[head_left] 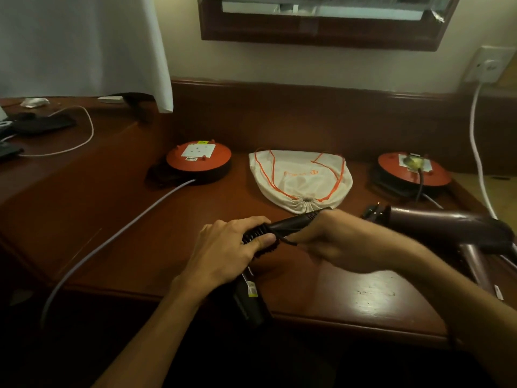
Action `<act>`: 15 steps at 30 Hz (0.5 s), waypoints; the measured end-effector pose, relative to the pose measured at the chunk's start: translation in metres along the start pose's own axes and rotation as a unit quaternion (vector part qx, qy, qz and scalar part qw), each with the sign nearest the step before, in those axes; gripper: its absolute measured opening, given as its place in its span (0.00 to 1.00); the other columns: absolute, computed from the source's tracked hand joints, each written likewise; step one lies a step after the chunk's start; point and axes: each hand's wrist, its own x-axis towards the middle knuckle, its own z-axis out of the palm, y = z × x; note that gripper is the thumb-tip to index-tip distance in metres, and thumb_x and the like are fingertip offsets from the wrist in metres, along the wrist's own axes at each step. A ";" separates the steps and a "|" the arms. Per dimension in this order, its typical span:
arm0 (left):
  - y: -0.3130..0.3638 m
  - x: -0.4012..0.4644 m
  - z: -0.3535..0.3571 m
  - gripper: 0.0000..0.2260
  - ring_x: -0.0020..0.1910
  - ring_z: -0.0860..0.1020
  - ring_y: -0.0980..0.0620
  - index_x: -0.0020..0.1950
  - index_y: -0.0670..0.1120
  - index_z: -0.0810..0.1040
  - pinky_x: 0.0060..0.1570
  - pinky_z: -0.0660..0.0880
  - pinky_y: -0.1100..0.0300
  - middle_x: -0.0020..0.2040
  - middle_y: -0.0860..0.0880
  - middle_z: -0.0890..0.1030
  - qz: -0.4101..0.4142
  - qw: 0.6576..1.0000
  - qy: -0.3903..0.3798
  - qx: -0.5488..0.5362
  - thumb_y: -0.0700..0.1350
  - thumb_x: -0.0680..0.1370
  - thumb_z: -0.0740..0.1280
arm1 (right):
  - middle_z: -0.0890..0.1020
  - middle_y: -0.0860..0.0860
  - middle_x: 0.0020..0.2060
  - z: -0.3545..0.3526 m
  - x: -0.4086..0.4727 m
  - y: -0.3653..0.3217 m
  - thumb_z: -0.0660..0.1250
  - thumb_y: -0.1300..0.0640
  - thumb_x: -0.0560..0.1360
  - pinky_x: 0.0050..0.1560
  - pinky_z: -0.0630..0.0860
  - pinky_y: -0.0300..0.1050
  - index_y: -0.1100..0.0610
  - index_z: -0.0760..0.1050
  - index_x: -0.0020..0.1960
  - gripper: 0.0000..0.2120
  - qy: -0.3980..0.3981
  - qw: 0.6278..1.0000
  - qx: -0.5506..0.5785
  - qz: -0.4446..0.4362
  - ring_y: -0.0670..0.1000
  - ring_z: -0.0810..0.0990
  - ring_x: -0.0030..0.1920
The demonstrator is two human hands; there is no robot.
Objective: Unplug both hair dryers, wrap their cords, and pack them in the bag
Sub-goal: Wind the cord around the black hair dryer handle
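Observation:
My left hand (232, 247) grips a dark hair dryer (282, 226) by its handle, where black cord is wound in coils; its body hangs below the hand over the table edge. My right hand (330, 236) holds the same dryer's handle and pinches the loose cord end. A second maroon hair dryer (447, 222) lies on the table at the right, its cord running up to a plug in the right red extension reel (414, 169). A white drawstring bag (302, 180) with orange cords lies flat behind my hands, its mouth drawn closed.
A left red extension reel (198, 161) has nothing in its socket, and a grey cable (112, 236) trails from it off the table's front. A white cable (475, 141) drops from a wall outlet (486, 65) at the right. Dark gadgets lie at far left.

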 end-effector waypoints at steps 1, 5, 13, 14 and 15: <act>-0.001 0.001 -0.001 0.17 0.46 0.79 0.55 0.65 0.68 0.75 0.43 0.66 0.56 0.44 0.61 0.80 -0.001 1.000 -0.006 0.002 0.67 0.78 0.61 | 0.82 0.49 0.37 0.010 0.000 0.004 0.62 0.58 0.82 0.38 0.76 0.48 0.47 0.82 0.56 0.12 0.017 1.000 0.007 -0.011 0.50 0.79 0.37; -0.007 0.002 -0.001 0.21 0.44 0.79 0.59 0.62 0.71 0.74 0.41 0.69 0.58 0.42 0.63 0.81 -0.005 1.000 -0.020 -0.017 0.74 0.75 0.54 | 0.80 0.42 0.44 0.043 -0.004 0.024 0.66 0.61 0.80 0.41 0.74 0.42 0.47 0.81 0.63 0.16 0.117 0.992 0.029 -0.047 0.47 0.79 0.43; -0.004 -0.002 0.002 0.13 0.38 0.81 0.62 0.55 0.72 0.78 0.41 0.76 0.60 0.38 0.60 0.84 -0.024 0.998 0.022 -0.061 0.72 0.73 0.64 | 0.82 0.53 0.36 0.070 -0.017 0.033 0.62 0.59 0.83 0.37 0.74 0.44 0.40 0.81 0.56 0.15 0.111 0.980 0.168 0.003 0.46 0.78 0.33; -0.004 -0.003 0.002 0.13 0.37 0.81 0.62 0.55 0.72 0.78 0.40 0.77 0.60 0.37 0.60 0.84 -0.024 0.997 0.029 -0.068 0.71 0.73 0.65 | 0.81 0.54 0.35 0.071 -0.014 0.035 0.62 0.57 0.83 0.37 0.74 0.45 0.41 0.82 0.51 0.14 0.098 0.980 0.174 0.019 0.47 0.77 0.33; -0.004 -0.004 0.002 0.13 0.37 0.82 0.62 0.54 0.73 0.78 0.40 0.78 0.60 0.37 0.60 0.84 -0.020 0.997 0.033 -0.073 0.71 0.72 0.65 | 0.81 0.54 0.34 0.070 -0.008 0.038 0.63 0.56 0.83 0.37 0.75 0.45 0.43 0.82 0.47 0.13 0.087 0.981 0.171 0.039 0.47 0.77 0.33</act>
